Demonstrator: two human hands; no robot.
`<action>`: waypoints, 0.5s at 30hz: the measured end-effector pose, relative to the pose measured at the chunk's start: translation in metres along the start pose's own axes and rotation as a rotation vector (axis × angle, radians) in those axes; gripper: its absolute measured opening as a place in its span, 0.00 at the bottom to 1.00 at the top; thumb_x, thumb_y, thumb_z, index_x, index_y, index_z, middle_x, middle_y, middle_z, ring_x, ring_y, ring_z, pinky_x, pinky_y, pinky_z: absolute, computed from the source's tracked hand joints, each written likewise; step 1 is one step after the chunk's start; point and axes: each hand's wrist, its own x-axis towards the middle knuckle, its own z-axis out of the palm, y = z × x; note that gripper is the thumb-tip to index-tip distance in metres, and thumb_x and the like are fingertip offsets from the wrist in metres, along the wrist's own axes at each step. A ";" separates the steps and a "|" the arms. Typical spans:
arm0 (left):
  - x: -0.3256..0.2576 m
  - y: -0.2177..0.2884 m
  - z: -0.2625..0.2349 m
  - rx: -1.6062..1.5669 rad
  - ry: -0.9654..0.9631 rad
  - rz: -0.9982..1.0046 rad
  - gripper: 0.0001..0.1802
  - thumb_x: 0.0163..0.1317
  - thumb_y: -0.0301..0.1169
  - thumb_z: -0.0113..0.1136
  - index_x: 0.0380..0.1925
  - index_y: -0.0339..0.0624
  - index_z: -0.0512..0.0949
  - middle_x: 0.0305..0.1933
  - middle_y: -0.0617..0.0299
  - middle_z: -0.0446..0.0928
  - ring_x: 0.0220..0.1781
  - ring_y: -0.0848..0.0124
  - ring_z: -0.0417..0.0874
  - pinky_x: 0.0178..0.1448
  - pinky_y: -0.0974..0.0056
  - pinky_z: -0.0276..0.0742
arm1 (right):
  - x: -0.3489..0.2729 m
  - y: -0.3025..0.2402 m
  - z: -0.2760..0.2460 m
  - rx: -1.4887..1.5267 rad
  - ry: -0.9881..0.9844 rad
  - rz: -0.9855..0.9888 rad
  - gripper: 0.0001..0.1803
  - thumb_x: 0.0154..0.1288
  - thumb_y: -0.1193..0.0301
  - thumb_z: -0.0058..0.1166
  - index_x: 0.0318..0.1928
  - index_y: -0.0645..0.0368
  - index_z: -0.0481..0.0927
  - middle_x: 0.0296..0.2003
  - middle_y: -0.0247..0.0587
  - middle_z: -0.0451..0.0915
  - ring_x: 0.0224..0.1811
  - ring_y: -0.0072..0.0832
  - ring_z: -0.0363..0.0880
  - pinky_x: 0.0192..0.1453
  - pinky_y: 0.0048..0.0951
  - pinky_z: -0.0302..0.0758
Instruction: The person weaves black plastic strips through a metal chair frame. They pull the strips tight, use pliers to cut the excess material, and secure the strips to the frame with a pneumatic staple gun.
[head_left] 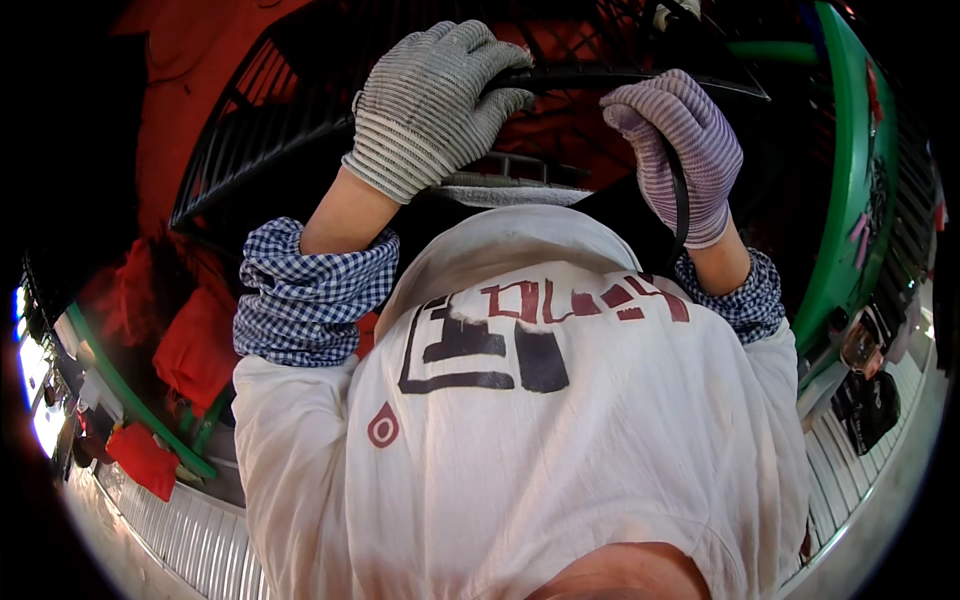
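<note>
Worn items: left glove (425, 115), knitted, with fine grey-green and pale stripes; right glove (690, 150), knitted, purple-and-white striped; gathered navy-and-white gingham sleeve ends (315, 290); loose white shirt (580, 450) bearing dark block figures (465, 347), maroon lettering (580, 299) and a ringed maroon teardrop (382, 425).

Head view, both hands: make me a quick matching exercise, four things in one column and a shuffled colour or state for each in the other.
Things
1. left glove
2. right glove
3. strip
4. left cuff

Colours and states
A. thin, black and curved
B. blue-and-white check
C. purple with pale stripes
D. greyish with dark stripes

Right pairs
1-D, 2-C, 3-A, 4-B
</note>
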 end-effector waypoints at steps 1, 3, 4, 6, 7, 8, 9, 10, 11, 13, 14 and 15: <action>-0.001 0.000 0.000 -0.002 -0.003 -0.003 0.18 0.55 0.39 0.71 0.44 0.45 0.85 0.38 0.61 0.81 0.40 0.62 0.83 0.46 0.60 0.81 | 0.003 0.001 0.001 0.029 0.014 0.025 0.09 0.55 0.74 0.69 0.37 0.56 0.84 0.29 0.34 0.83 0.29 0.27 0.81 0.32 0.25 0.79; -0.003 0.001 0.002 -0.005 -0.003 -0.011 0.17 0.55 0.39 0.71 0.44 0.45 0.85 0.37 0.62 0.81 0.40 0.62 0.83 0.45 0.60 0.81 | 0.024 0.008 -0.002 -0.020 -0.017 -0.044 0.07 0.61 0.73 0.66 0.39 0.56 0.85 0.30 0.35 0.84 0.30 0.26 0.83 0.31 0.24 0.79; -0.004 -0.001 0.003 0.005 0.010 -0.006 0.17 0.54 0.39 0.72 0.43 0.45 0.85 0.37 0.62 0.82 0.40 0.62 0.83 0.45 0.59 0.81 | 0.043 0.004 -0.001 -0.005 -0.077 -0.004 0.04 0.63 0.78 0.62 0.39 0.62 0.83 0.31 0.39 0.84 0.30 0.25 0.82 0.33 0.23 0.79; -0.005 0.000 0.002 0.012 0.025 0.006 0.17 0.54 0.39 0.72 0.43 0.46 0.85 0.37 0.62 0.82 0.39 0.62 0.83 0.45 0.59 0.81 | 0.071 0.013 0.010 0.037 -0.154 0.104 0.08 0.70 0.78 0.52 0.34 0.62 0.84 0.31 0.36 0.88 0.30 0.32 0.86 0.35 0.24 0.79; -0.008 0.001 -0.001 0.031 0.045 -0.011 0.17 0.53 0.39 0.73 0.42 0.46 0.85 0.37 0.62 0.82 0.39 0.62 0.83 0.45 0.59 0.81 | 0.084 0.014 0.018 0.137 -0.226 0.248 0.06 0.69 0.79 0.54 0.35 0.61 0.84 0.26 0.33 0.85 0.25 0.30 0.82 0.33 0.25 0.78; -0.006 0.001 0.000 0.032 0.061 -0.010 0.17 0.53 0.39 0.74 0.42 0.47 0.85 0.37 0.63 0.82 0.39 0.62 0.84 0.45 0.59 0.81 | 0.085 0.026 0.027 0.224 -0.344 0.469 0.07 0.69 0.78 0.54 0.33 0.64 0.84 0.24 0.34 0.83 0.23 0.28 0.80 0.31 0.24 0.76; -0.004 -0.002 0.003 0.017 0.059 -0.002 0.17 0.53 0.39 0.74 0.42 0.47 0.85 0.37 0.63 0.82 0.39 0.62 0.84 0.45 0.59 0.81 | 0.084 0.040 0.037 0.313 -0.459 0.692 0.08 0.69 0.78 0.54 0.32 0.66 0.83 0.21 0.34 0.82 0.21 0.25 0.78 0.28 0.23 0.75; -0.006 -0.003 0.005 -0.029 0.108 -0.018 0.17 0.53 0.39 0.74 0.41 0.47 0.85 0.37 0.63 0.82 0.38 0.62 0.83 0.45 0.59 0.81 | 0.088 0.050 0.044 0.313 -0.464 0.694 0.08 0.69 0.78 0.54 0.32 0.66 0.83 0.21 0.34 0.82 0.21 0.25 0.78 0.28 0.23 0.75; -0.008 -0.005 0.007 -0.075 0.159 -0.034 0.17 0.52 0.39 0.74 0.41 0.47 0.85 0.38 0.62 0.82 0.38 0.62 0.83 0.45 0.59 0.81 | 0.090 0.057 0.052 0.649 -0.393 1.097 0.09 0.69 0.77 0.54 0.31 0.68 0.83 0.20 0.34 0.80 0.20 0.23 0.76 0.26 0.22 0.73; -0.009 -0.006 0.009 -0.070 0.171 -0.036 0.17 0.52 0.39 0.74 0.41 0.48 0.86 0.38 0.63 0.82 0.38 0.62 0.83 0.45 0.59 0.81 | 0.089 0.067 0.063 0.985 -0.296 1.499 0.10 0.69 0.77 0.53 0.31 0.70 0.82 0.19 0.35 0.78 0.18 0.21 0.74 0.23 0.21 0.71; -0.010 -0.006 0.009 -0.063 0.179 -0.032 0.17 0.52 0.39 0.74 0.41 0.48 0.86 0.38 0.63 0.82 0.38 0.62 0.83 0.44 0.59 0.80 | 0.084 0.071 0.069 1.055 -0.248 1.381 0.11 0.70 0.76 0.53 0.31 0.72 0.82 0.18 0.35 0.78 0.18 0.20 0.74 0.23 0.20 0.70; -0.011 -0.005 0.009 -0.069 0.179 -0.034 0.17 0.52 0.39 0.74 0.41 0.48 0.86 0.38 0.63 0.82 0.38 0.62 0.83 0.44 0.59 0.80 | 0.081 0.073 0.072 1.119 -0.198 1.260 0.13 0.70 0.75 0.52 0.32 0.74 0.81 0.18 0.36 0.77 0.18 0.19 0.73 0.23 0.19 0.69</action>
